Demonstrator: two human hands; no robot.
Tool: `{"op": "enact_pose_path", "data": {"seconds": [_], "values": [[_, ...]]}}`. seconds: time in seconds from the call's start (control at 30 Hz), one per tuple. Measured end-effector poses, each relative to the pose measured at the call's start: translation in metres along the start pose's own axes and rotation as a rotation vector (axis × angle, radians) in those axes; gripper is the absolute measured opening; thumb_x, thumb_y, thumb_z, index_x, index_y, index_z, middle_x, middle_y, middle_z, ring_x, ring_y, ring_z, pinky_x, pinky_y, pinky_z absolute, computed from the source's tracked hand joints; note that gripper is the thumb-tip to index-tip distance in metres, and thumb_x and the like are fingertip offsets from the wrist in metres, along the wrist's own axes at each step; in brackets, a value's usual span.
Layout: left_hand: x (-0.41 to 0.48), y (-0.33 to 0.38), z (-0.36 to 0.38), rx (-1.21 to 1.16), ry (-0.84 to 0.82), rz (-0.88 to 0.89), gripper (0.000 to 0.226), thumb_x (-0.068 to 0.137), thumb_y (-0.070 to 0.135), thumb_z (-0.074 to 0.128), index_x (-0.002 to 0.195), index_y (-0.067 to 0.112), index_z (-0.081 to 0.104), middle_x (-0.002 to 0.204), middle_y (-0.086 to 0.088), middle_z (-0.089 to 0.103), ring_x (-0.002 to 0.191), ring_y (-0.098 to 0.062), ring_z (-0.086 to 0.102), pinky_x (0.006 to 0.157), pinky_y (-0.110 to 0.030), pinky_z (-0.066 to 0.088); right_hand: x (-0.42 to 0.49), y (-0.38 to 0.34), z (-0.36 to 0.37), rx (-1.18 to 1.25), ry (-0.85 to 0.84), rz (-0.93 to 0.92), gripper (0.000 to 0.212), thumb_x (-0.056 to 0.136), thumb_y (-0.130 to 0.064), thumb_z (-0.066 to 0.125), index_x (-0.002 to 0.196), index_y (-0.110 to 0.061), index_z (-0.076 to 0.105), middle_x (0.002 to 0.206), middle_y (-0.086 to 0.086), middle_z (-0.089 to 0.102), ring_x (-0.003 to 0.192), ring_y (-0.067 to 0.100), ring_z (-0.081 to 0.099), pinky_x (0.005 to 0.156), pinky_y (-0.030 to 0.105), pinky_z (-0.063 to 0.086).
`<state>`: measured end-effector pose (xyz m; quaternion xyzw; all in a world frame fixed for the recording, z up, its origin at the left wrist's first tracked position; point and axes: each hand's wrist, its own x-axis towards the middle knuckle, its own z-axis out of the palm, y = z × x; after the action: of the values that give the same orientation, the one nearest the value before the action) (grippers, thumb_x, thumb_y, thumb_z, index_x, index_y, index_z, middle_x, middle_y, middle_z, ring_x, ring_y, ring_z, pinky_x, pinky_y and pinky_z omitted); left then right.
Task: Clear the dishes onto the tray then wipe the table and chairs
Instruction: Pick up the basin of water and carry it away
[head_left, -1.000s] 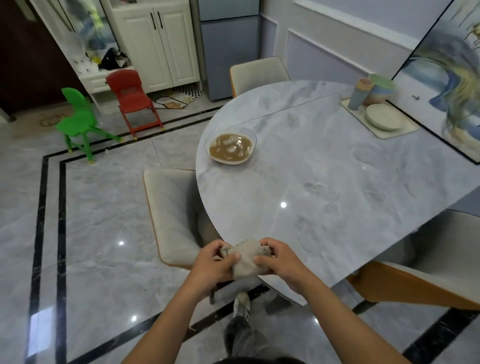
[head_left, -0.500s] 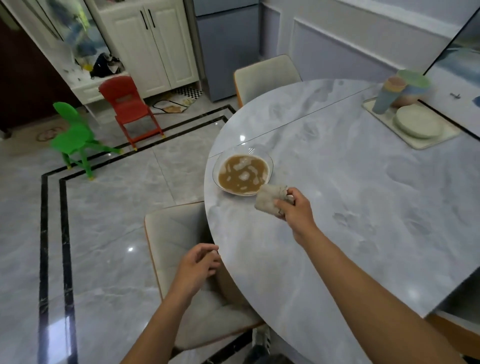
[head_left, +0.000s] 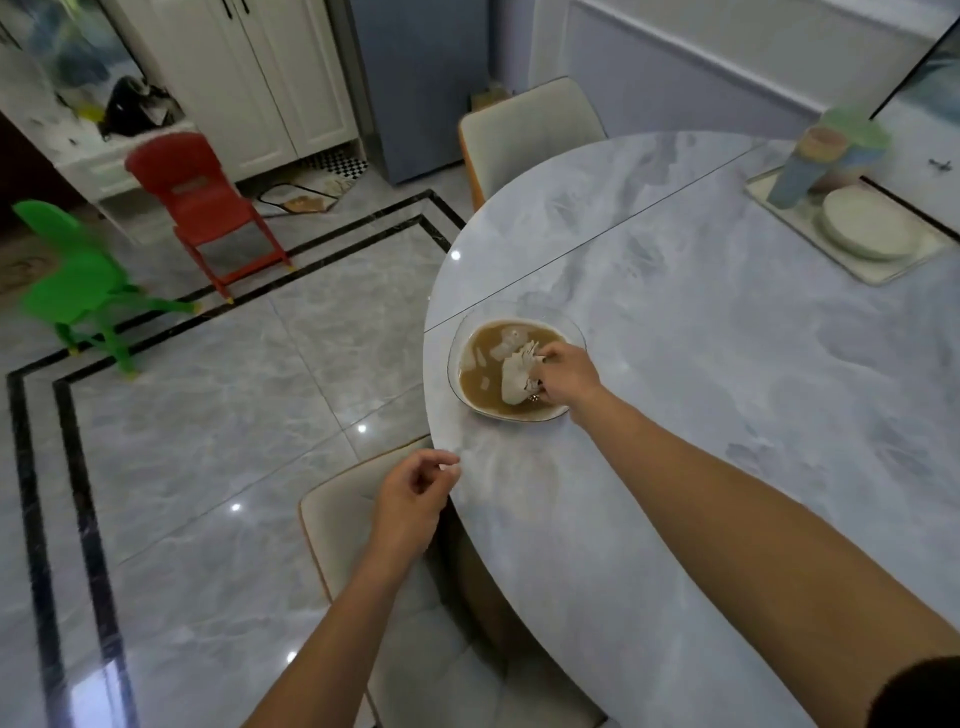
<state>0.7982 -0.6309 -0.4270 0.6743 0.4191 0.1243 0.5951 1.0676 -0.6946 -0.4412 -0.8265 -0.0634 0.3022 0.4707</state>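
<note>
Cloth (head_left: 517, 376) moved into bowl (head_left: 466, 333), gripped by right hand (head_left: 569, 376), left hand (head_left: 410, 499) relaxed, tray (head_left: 883, 270) beyond

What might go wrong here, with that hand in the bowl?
The right hand grips a cloth down in the glass bowl of brown liquid, so it may soak, then drip or smear on the marble table. The bowl sits near the table's edge; a nudge might slosh it toward the chair below.
</note>
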Motion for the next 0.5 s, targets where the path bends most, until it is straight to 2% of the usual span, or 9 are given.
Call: {"op": "enact_pose_path", "data": {"seconds": [0.17, 0.3, 0.4, 0.5], "values": [[0.048, 0.010, -0.007, -0.046, 0.000, -0.052, 0.011, 0.103, 0.023, 0.062, 0.108, 0.024, 0.072, 0.098, -0.009, 0.070, 0.085, -0.019, 0.067, 0.063, -0.019, 0.055, 0.008, 0.000, -0.014, -0.106, 0.100, 0.002, 0.014, 0.084, -0.019, 0.066, 0.072, -0.025, 0.068, 0.078, -0.004, 0.070, 0.082, 0.026, 0.072, 0.088, 0.049, 0.061], [0.089, 0.015, -0.003, -0.126, -0.013, -0.133, 0.020, 0.102, 0.023, 0.065, 0.121, 0.019, 0.063, 0.113, -0.008, 0.064, 0.100, -0.023, 0.068, 0.072, -0.029, 0.062, -0.001, 0.005, -0.031, -0.156, 0.199, 0.012, 0.004, 0.084, -0.022, 0.065, 0.085, -0.026, 0.065, 0.086, -0.003, 0.071, 0.087, 0.027, 0.072, 0.087, 0.044, 0.059], [0.117, 0.019, 0.006, -0.148, -0.045, -0.194, 0.038, 0.101, 0.027, 0.067, 0.135, 0.020, 0.054, 0.120, -0.006, 0.058, 0.110, -0.023, 0.064, 0.078, -0.036, 0.063, -0.006, 0.017, -0.039, -0.196, 0.254, 0.056, 0.016, 0.089, -0.031, 0.063, 0.101, -0.024, 0.055, 0.096, 0.005, 0.070, 0.089, 0.027, 0.070, 0.087, 0.043, 0.056], [0.137, 0.022, 0.015, -0.195, -0.080, -0.278, 0.042, 0.105, 0.033, 0.059, 0.144, 0.024, 0.048, 0.130, -0.007, 0.056, 0.115, -0.025, 0.062, 0.088, -0.048, 0.063, -0.008, 0.026, -0.035, -0.135, 0.208, 0.126, 0.028, 0.090, -0.040, 0.065, 0.109, -0.024, 0.053, 0.100, 0.007, 0.067, 0.089, 0.027, 0.069, 0.087, 0.048, 0.060]]}}
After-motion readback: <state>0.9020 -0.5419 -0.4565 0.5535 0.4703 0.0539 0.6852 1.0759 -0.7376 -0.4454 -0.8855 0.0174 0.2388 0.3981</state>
